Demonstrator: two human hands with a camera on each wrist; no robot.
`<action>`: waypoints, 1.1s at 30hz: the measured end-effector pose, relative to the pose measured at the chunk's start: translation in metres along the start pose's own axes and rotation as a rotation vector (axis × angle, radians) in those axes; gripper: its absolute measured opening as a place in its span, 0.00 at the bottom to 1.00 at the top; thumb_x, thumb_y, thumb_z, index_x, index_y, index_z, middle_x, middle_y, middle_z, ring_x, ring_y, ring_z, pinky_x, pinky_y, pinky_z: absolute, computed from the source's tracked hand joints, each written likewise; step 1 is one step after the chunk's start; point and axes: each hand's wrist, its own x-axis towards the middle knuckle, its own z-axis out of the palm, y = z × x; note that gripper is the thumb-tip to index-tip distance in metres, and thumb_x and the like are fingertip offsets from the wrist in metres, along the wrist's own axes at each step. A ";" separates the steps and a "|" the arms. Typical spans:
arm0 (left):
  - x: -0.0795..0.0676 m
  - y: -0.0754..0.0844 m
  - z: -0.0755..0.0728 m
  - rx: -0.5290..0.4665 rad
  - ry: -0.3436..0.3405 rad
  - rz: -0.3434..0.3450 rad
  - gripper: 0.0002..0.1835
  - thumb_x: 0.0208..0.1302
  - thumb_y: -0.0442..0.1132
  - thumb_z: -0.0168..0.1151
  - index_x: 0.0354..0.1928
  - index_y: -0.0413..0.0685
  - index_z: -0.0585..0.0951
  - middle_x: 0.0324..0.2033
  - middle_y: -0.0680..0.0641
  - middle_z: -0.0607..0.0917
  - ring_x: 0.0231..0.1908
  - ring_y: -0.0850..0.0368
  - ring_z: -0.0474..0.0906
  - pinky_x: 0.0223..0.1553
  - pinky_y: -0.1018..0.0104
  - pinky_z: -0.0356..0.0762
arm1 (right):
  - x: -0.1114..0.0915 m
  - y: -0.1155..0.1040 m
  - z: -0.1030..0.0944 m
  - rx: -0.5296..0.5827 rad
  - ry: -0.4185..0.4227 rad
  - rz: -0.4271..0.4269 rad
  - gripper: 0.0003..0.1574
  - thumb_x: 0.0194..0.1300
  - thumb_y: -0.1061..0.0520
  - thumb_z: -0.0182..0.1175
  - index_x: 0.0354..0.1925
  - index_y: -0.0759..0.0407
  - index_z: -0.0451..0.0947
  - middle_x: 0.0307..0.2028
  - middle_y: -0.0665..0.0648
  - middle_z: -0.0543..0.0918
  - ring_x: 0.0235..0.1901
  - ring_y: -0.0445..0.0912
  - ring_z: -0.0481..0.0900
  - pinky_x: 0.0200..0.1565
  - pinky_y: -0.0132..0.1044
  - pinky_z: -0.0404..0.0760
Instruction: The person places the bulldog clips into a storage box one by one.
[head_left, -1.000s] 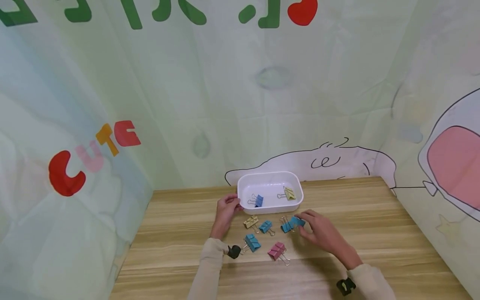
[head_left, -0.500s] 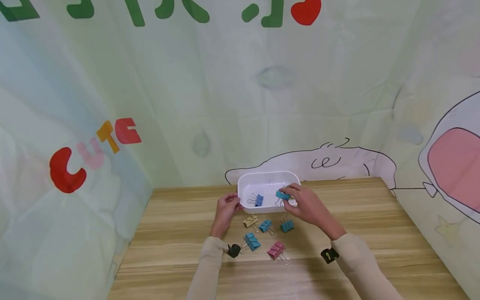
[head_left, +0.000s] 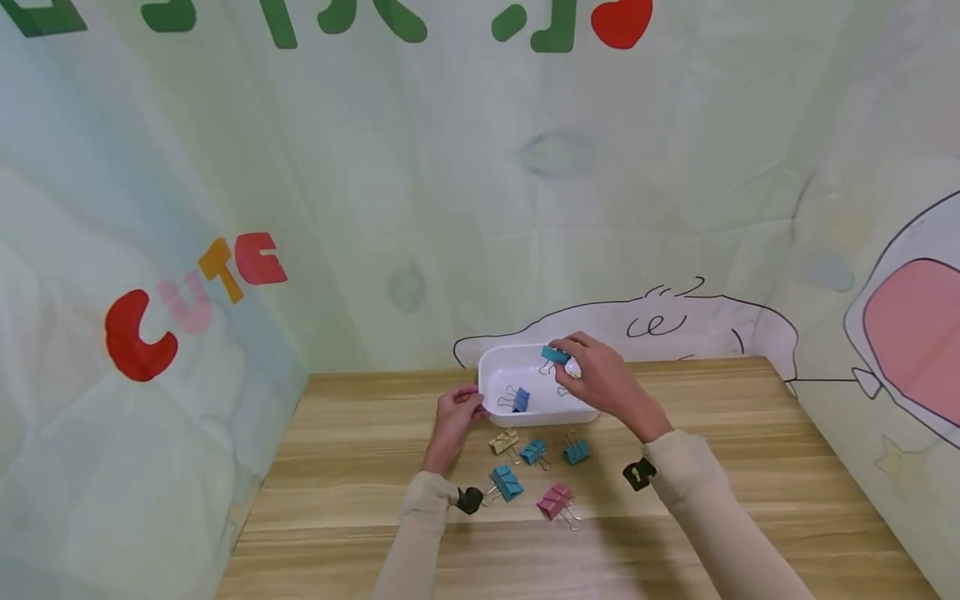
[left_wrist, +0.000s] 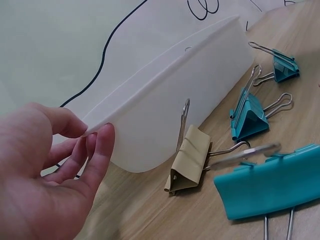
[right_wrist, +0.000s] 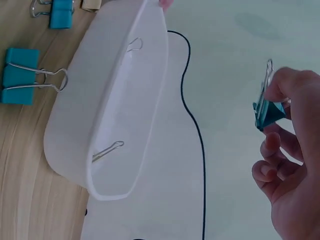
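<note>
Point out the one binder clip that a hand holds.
The blue clip pinched by the right hand; the other clips lie on the table or in the white box.

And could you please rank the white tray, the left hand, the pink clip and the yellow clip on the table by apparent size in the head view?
White tray
Left hand
Pink clip
Yellow clip (farther from the camera than the pink one, so their true order is unsure)
</note>
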 end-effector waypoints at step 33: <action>-0.001 0.001 0.001 0.013 0.005 0.013 0.17 0.72 0.25 0.57 0.59 0.21 0.74 0.44 0.34 0.79 0.39 0.46 0.83 0.46 0.59 0.90 | -0.037 0.007 0.011 0.008 0.015 0.062 0.36 0.67 0.43 0.71 0.67 0.57 0.78 0.60 0.65 0.77 0.44 0.56 0.83 0.46 0.54 0.89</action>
